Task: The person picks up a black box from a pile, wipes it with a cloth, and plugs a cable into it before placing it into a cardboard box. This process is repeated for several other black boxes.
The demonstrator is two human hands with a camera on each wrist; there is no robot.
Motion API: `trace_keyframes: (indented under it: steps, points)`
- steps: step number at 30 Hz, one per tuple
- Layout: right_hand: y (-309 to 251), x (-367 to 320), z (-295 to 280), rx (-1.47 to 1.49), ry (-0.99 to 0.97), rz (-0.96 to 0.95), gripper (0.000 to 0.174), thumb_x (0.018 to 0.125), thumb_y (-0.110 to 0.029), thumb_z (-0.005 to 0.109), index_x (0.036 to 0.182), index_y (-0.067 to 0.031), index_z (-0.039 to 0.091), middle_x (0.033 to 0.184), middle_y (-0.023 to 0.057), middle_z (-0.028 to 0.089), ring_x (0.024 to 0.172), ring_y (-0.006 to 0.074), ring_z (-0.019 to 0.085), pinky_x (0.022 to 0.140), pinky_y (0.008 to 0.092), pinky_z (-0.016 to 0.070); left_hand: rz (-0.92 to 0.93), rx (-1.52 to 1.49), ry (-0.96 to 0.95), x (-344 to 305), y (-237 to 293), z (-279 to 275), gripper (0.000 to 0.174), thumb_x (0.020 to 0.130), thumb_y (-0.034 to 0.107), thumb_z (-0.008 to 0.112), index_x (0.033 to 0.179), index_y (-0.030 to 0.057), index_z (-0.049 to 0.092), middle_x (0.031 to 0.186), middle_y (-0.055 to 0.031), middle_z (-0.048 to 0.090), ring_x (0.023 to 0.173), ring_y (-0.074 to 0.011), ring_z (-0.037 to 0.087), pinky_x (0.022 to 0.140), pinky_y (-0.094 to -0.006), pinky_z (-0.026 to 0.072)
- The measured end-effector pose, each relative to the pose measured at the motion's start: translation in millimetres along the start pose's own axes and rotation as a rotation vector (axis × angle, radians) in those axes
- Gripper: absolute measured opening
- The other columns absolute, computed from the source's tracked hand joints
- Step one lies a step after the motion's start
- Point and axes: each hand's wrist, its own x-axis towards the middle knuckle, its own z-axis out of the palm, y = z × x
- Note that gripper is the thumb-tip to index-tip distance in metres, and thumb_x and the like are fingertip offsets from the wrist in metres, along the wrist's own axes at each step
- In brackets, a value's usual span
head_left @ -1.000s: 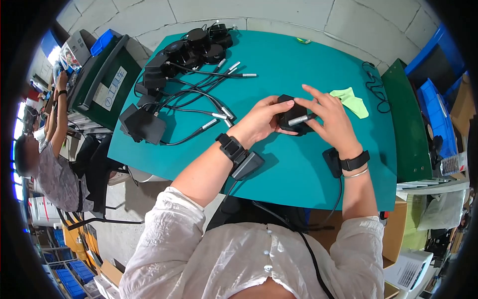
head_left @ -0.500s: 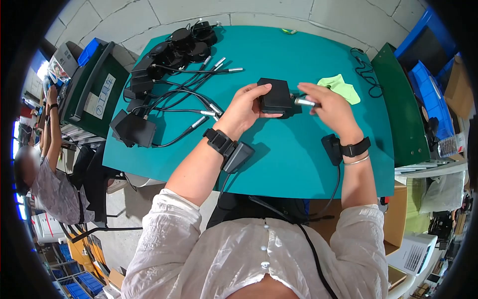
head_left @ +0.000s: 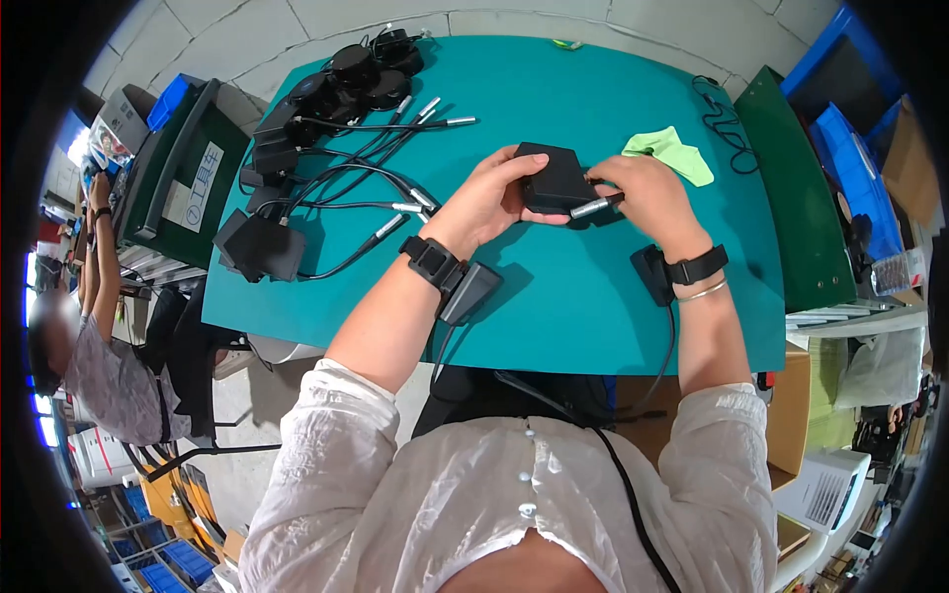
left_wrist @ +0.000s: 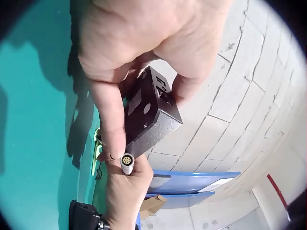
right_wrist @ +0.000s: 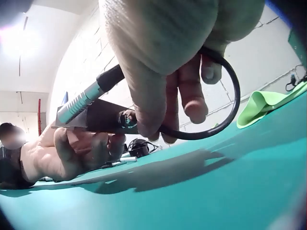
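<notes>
In the head view my left hand holds a black box over the table, thumb on top and fingers underneath. Dark marks are written on one box side in the left wrist view. A short black cable loops around by the right fingers. My right hand pinches this cable close to the box's side, beside a round fitting. The cable's silver connector points back along the box, and its pin face shows in the left wrist view.
Left on the green table lie more black boxes with cables and silver connectors, and round black parts behind. A light green cloth and a thin black cord lie right. Another person sits far left.
The box has turned from its tilted pose, so its broad top faces up. My right fingers, spread a second ago, are now curled in on the cable beside the box.
</notes>
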Motion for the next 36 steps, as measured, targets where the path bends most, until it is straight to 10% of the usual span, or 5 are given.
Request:
trace_keyframes:
  steps: [8, 14, 18, 22, 36]
  points:
    - [1.7, -6.1, -58.5, -0.153, 0.066, 0.051, 0.019, 0.073, -0.004, 0.067, 0.091, -0.0087, 0.07, 0.091, 0.007, 0.069, 0.083, 0.0287, 0.064, 0.068, 0.0371, 0.0502, -0.101, 0.163, -0.244, -0.7, 9.7, -7.0, 0.072, 0.098, 0.056, 0.031, 0.134, -0.0055, 0.039, 0.124, -0.0251, 0.053, 0.109, -0.0361, 0.06, 0.077, -0.0473, 0.0589]
    - [4.9, -130.9, -175.7, -0.385, 0.306, 0.357, 0.02, 0.081, -0.008, 0.067, 0.101, -0.0053, 0.068, 0.097, 0.0117, 0.069, 0.086, 0.0261, 0.067, 0.078, 0.0321, 0.051, -0.14, 0.317, -0.189, 0.3, 2.7, -2.1, 0.063, 0.099, 0.051, 0.033, 0.129, -0.0036, 0.044, 0.114, -0.0219, 0.059, 0.098, -0.0311, 0.063, 0.079, -0.0412, 0.0571]
    - [-14.3, -268.7, -207.8, -0.451, 0.321, 0.78, 0.026, 0.079, -0.008, 0.068, 0.105, -0.0079, 0.068, 0.096, 0.0138, 0.069, 0.085, 0.0306, 0.068, 0.076, 0.0361, 0.0519, -0.101, 0.343, -0.195, 6.5, -4.8, -7.5, 0.058, 0.099, 0.047, 0.039, 0.124, -0.0048, 0.048, 0.107, -0.0201, 0.062, 0.093, -0.0282, 0.064, 0.08, -0.04, 0.0563]
    - [-14.9, -404.9, -182.7, -0.712, -0.089, 1.518, 0.024, 0.08, -0.015, 0.066, 0.103, -0.0106, 0.07, 0.089, 0.0167, 0.069, 0.084, 0.0335, 0.067, 0.072, 0.0432, 0.0525, -0.115, 0.375, -0.211, 9.6, -4.9, -13.1, 0.054, 0.101, 0.041, 0.037, 0.129, -0.0039, 0.045, 0.115, -0.019, 0.059, 0.1, -0.0272, 0.062, 0.084, -0.0363, 0.0552]
    - [45.7, -551.9, 27.7, -0.361, -0.688, 1.169, 0.022, 0.086, -0.028, 0.055, 0.087, -0.0144, 0.073, 0.089, 0.0165, 0.069, 0.083, 0.0352, 0.067, 0.072, 0.0478, 0.053, -0.011, 0.3, -0.194, 10.4, -9.5, -30.8, 0.039, 0.098, 0.023, 0.045, 0.124, -0.006, 0.05, 0.117, -0.0216, 0.058, 0.105, -0.0317, 0.06, 0.091, -0.0408, 0.0513]
